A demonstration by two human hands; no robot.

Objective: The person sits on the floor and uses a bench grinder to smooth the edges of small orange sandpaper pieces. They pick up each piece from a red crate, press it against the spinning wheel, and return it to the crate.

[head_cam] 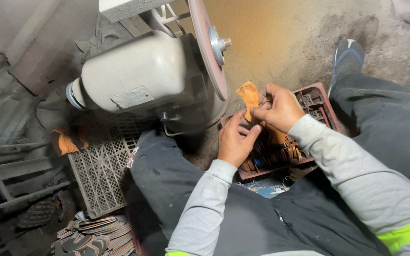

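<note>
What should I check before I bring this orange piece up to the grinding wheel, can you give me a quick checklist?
1. Both hands on the orange piece: ok, right hand pinches it and left hand supports from below.
2. Piece clear of the grinding wheel: ok, apart.
3. Wheel spinning or stopped: cannot tell.
4. Hand protection: not ok, both hands bare.
5. Red crate of pieces in reach: ok, directly under the hands.
6. Guard over the wheel's edge: not ok, the near edge is exposed.
</note>
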